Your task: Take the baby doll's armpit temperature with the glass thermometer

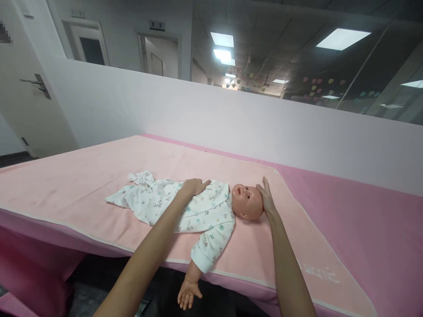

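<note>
A baby doll (pixel 248 202) lies on its back across a peach pad, its head to the right and legs to the left. It wears a white long-sleeved outfit (pixel 205 213) with small printed figures. My left hand (pixel 194 187) rests on the doll's chest and belly with its fingers extended. Against the top of the doll's head lies my right hand (pixel 267 198), open with the thumb and fingers apart. One doll arm (pixel 191 286) hangs over the near edge of the table. The doll's other arm is hidden.
The peach pad (pixel 99 176) covers much of a pink-covered table (pixel 373 220). Behind it runs a white low wall (pixel 231 110) with a glass pane above. A door (pixel 33 88) with a lever handle stands at the left.
</note>
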